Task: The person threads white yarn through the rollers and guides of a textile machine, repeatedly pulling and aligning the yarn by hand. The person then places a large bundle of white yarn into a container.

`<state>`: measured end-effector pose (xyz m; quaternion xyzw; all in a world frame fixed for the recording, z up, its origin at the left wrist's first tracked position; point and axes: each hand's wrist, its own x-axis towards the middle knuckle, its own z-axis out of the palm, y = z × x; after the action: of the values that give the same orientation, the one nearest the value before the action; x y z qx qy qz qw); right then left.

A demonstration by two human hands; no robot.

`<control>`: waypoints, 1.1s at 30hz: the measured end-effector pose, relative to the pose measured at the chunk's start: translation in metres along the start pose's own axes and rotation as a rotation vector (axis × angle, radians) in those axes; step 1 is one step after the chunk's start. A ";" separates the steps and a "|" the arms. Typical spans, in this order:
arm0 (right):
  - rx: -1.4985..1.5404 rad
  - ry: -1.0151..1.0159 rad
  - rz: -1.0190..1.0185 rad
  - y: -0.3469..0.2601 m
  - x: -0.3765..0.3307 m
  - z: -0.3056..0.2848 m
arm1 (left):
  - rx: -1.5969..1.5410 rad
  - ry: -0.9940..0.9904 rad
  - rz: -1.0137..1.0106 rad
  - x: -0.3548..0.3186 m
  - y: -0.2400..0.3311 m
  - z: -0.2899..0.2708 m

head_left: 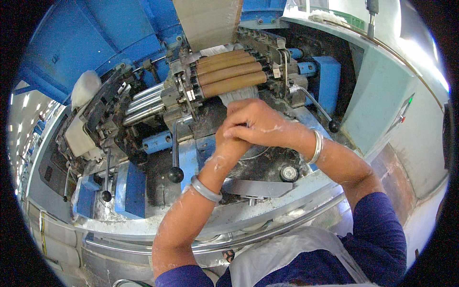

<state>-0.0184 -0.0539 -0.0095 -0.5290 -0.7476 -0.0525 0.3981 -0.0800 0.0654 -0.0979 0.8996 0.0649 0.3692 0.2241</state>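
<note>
My right hand point(258, 122) lies curled over my left hand point(228, 140), with the fingers of both closed and the two hands touching. What they hold, if anything, is hidden between them. Just beyond my knuckles, a thin band of white fibre point(240, 95) comes down from the brown rollers point(232, 76) of a textile machine and passes out of sight behind my hands. Bits of white lint cling to both forearms. A grey bangle point(205, 190) circles my left wrist, and silver bangles point(318, 147) circle my right.
Black-knobbed levers stand on either side: one lever point(175, 148) left of my hands, another lever point(315, 106) to the right. A flat grey metal plate point(258, 188) and a round knob point(289, 173) lie nearer me. A metal rail point(267, 235) crosses in front. Blue panels point(100, 38) rise behind.
</note>
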 end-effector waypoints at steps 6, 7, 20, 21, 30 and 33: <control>0.283 -0.157 -0.002 -0.009 0.003 0.013 | 0.069 0.096 0.004 -0.006 -0.005 -0.001; 0.125 -0.205 -0.221 -0.011 0.005 0.019 | 0.120 0.076 0.015 -0.007 -0.006 -0.001; 0.036 -0.410 0.030 0.000 0.026 0.049 | 0.311 0.004 0.033 -0.010 -0.021 0.009; 0.044 -0.396 0.107 -0.006 0.026 0.047 | 0.312 -0.001 0.031 -0.008 -0.022 0.009; 0.491 0.042 0.459 -0.068 -0.111 -0.112 | -0.701 -0.259 -0.500 0.003 -0.003 -0.008; 0.394 0.225 0.475 -0.088 -0.210 -0.159 | -0.944 -0.376 -0.674 0.008 0.007 -0.022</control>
<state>0.0205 -0.3290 -0.0081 -0.5923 -0.5504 0.1295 0.5739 -0.0898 0.0696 -0.0760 0.6828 0.1349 0.1016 0.7108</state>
